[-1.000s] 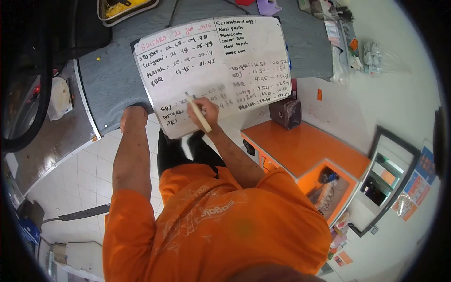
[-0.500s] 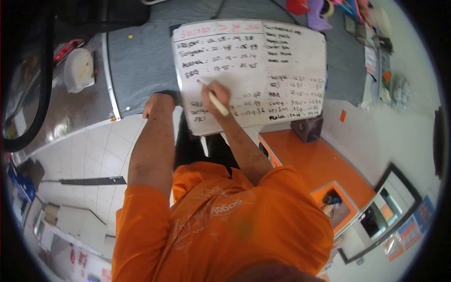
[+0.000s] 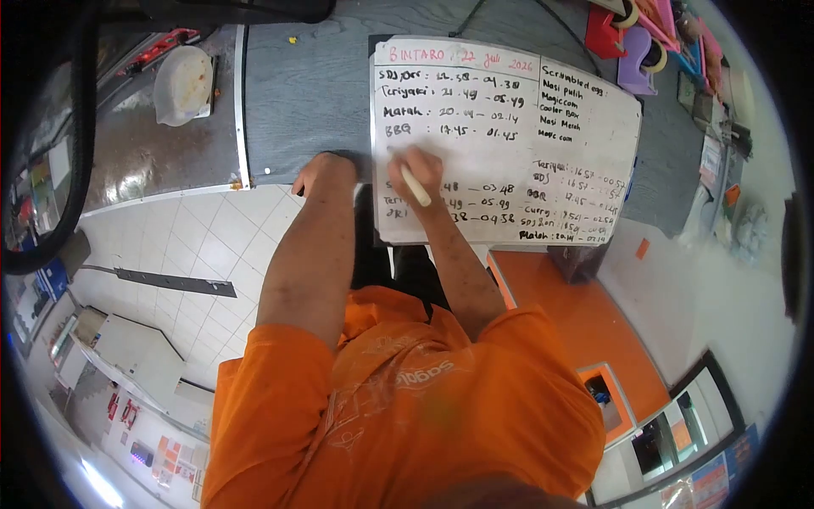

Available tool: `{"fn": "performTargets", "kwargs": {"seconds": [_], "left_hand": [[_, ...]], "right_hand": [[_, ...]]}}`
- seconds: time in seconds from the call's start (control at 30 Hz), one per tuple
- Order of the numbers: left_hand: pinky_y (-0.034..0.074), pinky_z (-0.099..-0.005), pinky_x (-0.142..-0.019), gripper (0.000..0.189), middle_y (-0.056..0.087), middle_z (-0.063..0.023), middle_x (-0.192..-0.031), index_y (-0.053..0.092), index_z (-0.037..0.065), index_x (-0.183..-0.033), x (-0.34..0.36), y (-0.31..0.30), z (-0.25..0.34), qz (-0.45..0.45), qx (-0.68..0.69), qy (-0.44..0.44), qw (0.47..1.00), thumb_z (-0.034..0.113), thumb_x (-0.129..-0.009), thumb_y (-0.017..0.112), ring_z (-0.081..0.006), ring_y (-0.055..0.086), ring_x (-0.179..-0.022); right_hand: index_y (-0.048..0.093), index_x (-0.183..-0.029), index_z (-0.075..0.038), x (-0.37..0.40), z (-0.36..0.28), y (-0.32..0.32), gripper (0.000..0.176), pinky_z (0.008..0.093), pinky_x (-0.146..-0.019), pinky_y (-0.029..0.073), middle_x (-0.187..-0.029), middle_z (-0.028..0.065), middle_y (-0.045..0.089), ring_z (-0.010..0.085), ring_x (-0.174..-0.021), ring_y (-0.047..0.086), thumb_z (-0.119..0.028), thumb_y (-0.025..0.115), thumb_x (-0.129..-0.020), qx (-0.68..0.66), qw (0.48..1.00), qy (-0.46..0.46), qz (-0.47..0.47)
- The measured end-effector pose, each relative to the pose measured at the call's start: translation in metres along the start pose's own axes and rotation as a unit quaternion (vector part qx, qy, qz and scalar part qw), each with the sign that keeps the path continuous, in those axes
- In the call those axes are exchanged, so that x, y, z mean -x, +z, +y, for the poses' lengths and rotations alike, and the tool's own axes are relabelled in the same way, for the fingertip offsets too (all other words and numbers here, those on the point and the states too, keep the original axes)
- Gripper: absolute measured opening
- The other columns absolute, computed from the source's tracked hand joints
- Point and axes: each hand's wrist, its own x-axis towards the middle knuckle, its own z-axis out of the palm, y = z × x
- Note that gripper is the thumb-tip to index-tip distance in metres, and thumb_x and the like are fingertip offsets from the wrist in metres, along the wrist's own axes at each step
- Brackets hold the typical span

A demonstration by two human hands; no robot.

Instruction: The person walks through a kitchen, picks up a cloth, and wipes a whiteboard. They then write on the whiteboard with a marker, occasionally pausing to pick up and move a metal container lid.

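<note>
A whiteboard (image 3: 500, 153) with red and black handwriting lies across the grey counter, its lower part jutting past the front edge. My right hand (image 3: 420, 172) is closed round a cream-coloured marker (image 3: 415, 187) over the left column. The marker's tip end points at the bare space under the "BBQ" line. My left hand (image 3: 326, 176) rests at the counter's front edge, just left of the board, with fingers curled in. A small dark bit shows by those fingers; what they hold, if anything, I cannot make out.
Left on a metal surface (image 3: 199, 144) sits a clear plastic tub (image 3: 184, 85). A purple tape dispenser (image 3: 634, 64) and a red item (image 3: 609, 30) stand beyond the board's top right corner. A dark box (image 3: 578, 263) sits on the orange counter (image 3: 585, 322) below.
The view has shifted, so the board and both hands appear further right. My right hand still grips the marker near the same spot under the "BBQ" line. My left hand stays at the counter edge.
</note>
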Motion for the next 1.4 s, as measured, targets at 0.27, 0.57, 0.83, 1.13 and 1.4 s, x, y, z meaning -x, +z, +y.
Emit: {"fn": "performTargets", "kwargs": {"seconds": [0.27,0.57,0.83,1.13,1.4], "left_hand": [[0.04,-0.0483,-0.103,0.038,0.057,-0.0032,-0.13,0.064,0.018,-0.121,-0.025,0.002,0.002,0.031,0.018,0.022,0.999,0.021,-0.083,0.067,-0.0254,0.055,-0.118],[0.039,-0.0484,-0.103,0.036,0.058,-0.0027,-0.128,0.066,0.017,-0.118,0.007,0.007,-0.01,0.067,0.048,0.038,0.996,0.019,-0.082,0.067,-0.0247,0.057,-0.116],[0.039,-0.0495,-0.103,0.037,0.059,-0.0029,-0.127,0.065,0.017,-0.119,-0.027,0.002,0.004,-0.006,0.046,-0.011,0.999,0.019,-0.081,0.068,-0.0253,0.057,-0.116],[0.037,-0.0484,-0.104,0.037,0.059,-0.0027,-0.127,0.064,0.018,-0.121,-0.026,0.0,0.006,0.008,0.036,-0.016,0.999,0.02,-0.084,0.066,-0.0239,0.055,-0.118],[0.038,-0.047,-0.103,0.036,0.06,-0.0023,-0.126,0.064,0.018,-0.12,-0.005,0.002,-0.001,0.034,0.01,0.011,0.999,0.02,-0.084,0.066,-0.0227,0.056,-0.117]], "right_hand": [[0.039,-0.06,-0.005,0.006,0.005,-0.001,0.022,0.0325,-0.039,0.041,-0.051,0.0073,0.043,0.0229,-0.039,0.046,0.009,0.056,-0.062,-0.016,0.999,0.02,0.023],[0.036,-0.059,-0.004,0.005,0.005,-0.001,0.023,0.0332,-0.037,0.038,-0.049,0.0074,0.04,0.0231,-0.037,0.043,0.01,0.053,-0.061,-0.007,0.999,0.012,0.043],[0.034,-0.057,-0.004,0.005,0.001,0.001,0.025,0.0335,-0.036,0.034,-0.047,0.0079,0.038,0.0235,-0.035,0.04,0.011,0.052,-0.062,-0.031,0.994,0.057,0.09],[0.035,-0.057,-0.005,0.007,0.001,-0.009,0.024,0.033,-0.037,0.035,-0.048,0.0079,0.04,0.023,-0.037,0.042,0.013,0.052,-0.062,-0.002,0.995,0.057,0.08],[0.038,-0.058,-0.004,0.011,0.001,-0.008,0.023,0.0344,-0.037,0.035,-0.049,0.0086,0.041,0.0254,-0.037,0.043,0.011,0.053,-0.064,-0.013,0.992,0.066,0.109]]}}
